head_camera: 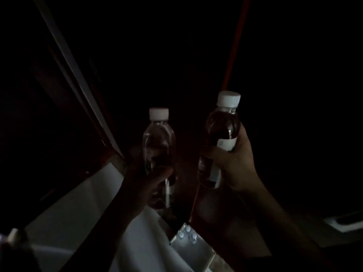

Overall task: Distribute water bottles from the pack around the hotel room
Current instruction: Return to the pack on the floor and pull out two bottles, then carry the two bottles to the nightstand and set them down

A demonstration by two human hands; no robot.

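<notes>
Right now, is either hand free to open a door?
No: the left hand grips one capped water bottle and the right hand grips another, both held upright.

Clear plastic water bottle with white ribbed cap point(159, 146) above the left grip, clear plastic bottle with white cap and white label point(220, 142) in the right grip, thin red stripe point(234, 46) above it, black surroundings

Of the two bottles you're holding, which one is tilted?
The right bottle, in the right hand: it leans with its cap toward the right. The left bottle, in the left hand, stands about upright.
</notes>
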